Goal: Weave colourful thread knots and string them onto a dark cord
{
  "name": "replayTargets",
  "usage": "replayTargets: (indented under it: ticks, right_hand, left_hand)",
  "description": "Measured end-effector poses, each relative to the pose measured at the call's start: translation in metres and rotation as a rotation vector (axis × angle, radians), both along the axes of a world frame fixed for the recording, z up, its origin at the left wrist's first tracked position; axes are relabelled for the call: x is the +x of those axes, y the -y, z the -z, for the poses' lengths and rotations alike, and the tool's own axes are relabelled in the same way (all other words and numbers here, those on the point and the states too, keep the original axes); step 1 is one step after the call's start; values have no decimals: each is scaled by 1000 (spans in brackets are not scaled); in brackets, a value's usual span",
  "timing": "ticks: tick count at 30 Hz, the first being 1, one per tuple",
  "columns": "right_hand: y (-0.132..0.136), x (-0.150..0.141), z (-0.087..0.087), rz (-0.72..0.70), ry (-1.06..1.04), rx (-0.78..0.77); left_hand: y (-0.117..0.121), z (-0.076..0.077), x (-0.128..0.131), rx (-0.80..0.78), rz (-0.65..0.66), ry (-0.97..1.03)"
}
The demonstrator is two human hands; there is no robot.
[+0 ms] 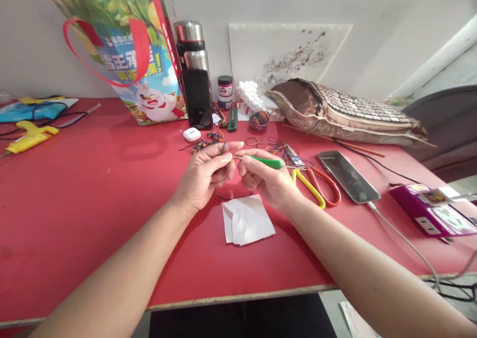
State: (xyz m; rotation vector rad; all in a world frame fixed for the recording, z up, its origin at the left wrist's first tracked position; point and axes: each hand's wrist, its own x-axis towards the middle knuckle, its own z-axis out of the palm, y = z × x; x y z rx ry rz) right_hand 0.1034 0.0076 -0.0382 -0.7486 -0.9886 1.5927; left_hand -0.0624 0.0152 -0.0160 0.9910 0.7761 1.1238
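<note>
My right hand [270, 179] pinches a crochet hook [266, 162] with a green handle, its thin metal tip pointing left. Close against that tip, my left hand [201, 174] is closed on multicoloured yarn [223, 148], with the index finger stretched out and a strand passing over it. The small worked piece is mostly hidden by the fingers. Below both hands lies a folded white tissue [248, 221]. Just behind them are dark multicoloured crocheted pieces [214, 138] and loose strands. A ball of multicoloured yarn [259, 121] sits farther back.
Scissors [330, 186] with red and yellow handles lie beside my right hand. To their right is a phone [348, 176] on a cable. A white earbud case [192, 134], an upright phone [197, 99], a bag [130, 59] and a cushion [346, 109] stand behind. A yellow glue gun [32, 135] lies left.
</note>
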Motion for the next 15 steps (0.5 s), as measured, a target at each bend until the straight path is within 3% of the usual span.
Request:
replayTargets:
  ticks: [15]
  right_hand:
    - [-3,-3,5,20,4,-33]
  left_hand:
    - [-3,12,-1,-8,66,-35]
